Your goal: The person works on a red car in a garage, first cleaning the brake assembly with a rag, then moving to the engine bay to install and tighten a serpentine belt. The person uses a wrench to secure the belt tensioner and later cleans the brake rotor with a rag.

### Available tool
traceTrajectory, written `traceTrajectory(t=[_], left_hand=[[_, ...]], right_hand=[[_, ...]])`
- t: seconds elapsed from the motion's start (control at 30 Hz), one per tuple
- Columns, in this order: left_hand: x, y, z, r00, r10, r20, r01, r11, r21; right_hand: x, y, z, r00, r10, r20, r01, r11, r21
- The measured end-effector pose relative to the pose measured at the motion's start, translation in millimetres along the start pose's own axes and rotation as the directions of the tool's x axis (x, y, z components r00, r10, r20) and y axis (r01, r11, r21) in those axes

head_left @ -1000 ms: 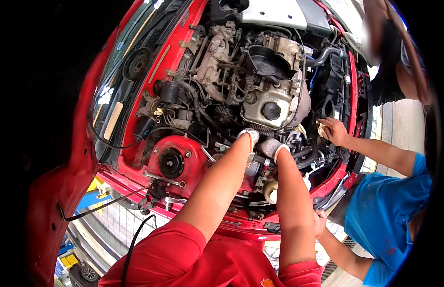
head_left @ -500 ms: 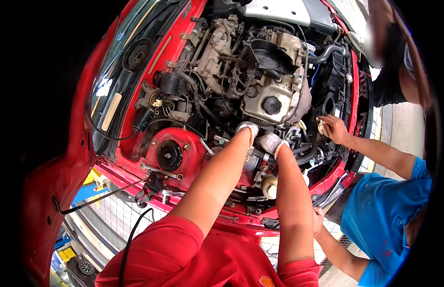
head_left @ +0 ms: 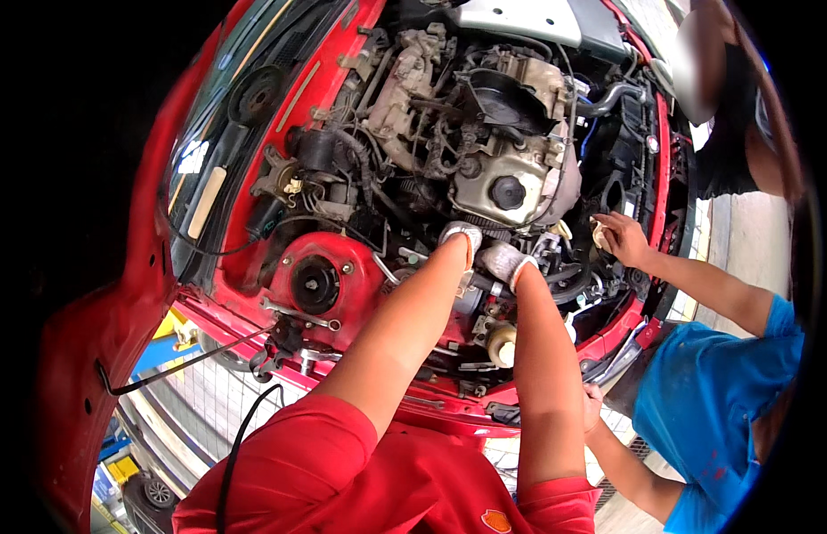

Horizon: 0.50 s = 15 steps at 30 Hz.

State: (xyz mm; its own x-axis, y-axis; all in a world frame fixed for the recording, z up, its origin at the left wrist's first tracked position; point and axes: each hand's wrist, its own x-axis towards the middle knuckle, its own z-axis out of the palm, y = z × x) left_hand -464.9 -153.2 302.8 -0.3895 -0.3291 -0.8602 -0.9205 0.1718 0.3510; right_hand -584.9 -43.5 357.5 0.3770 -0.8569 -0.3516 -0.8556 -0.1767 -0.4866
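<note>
Both my hands wear whitish gloves and reach down into the engine bay of a red car. My left hand [head_left: 461,235] is at the near end of the engine, just below the metal valve cover [head_left: 500,182] with its black oil cap [head_left: 508,192]. Close to its right, my right hand [head_left: 502,262] sits beside the toothed timing belt [head_left: 481,222]. The fingers of both hands point down among the parts and are hidden, so what they touch does not show. A cream-coloured reservoir [head_left: 501,345] stands below my right wrist.
A co-worker in a blue shirt [head_left: 698,400] leans in from the right, a hand [head_left: 623,238] holding a pale cloth-like thing. Wrenches [head_left: 311,319] lie by the red strut tower [head_left: 360,285]. A thin prop rod [head_left: 191,372] crosses at left. Another person stands at the upper right.
My hands stay at the same spot, with only a slight shift. The view has moved a little. The co-worker's hands keep their places.
</note>
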Motion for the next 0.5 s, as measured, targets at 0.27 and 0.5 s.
traceTrajectory(t=[0.27,0.5], left_hand=[[2,-5,-6,1.0,-0.022,-0.011,0.022,1.0,-0.019],[2,0,0,1.0,-0.002,-0.027,0.002,1.0,-0.02]], right_hand=[[0,-20,-5,0.972,0.217,-0.093,-0.183,0.94,0.287],[7,-1,0,0.985,0.092,0.145,-0.075,0.99,-0.118]])
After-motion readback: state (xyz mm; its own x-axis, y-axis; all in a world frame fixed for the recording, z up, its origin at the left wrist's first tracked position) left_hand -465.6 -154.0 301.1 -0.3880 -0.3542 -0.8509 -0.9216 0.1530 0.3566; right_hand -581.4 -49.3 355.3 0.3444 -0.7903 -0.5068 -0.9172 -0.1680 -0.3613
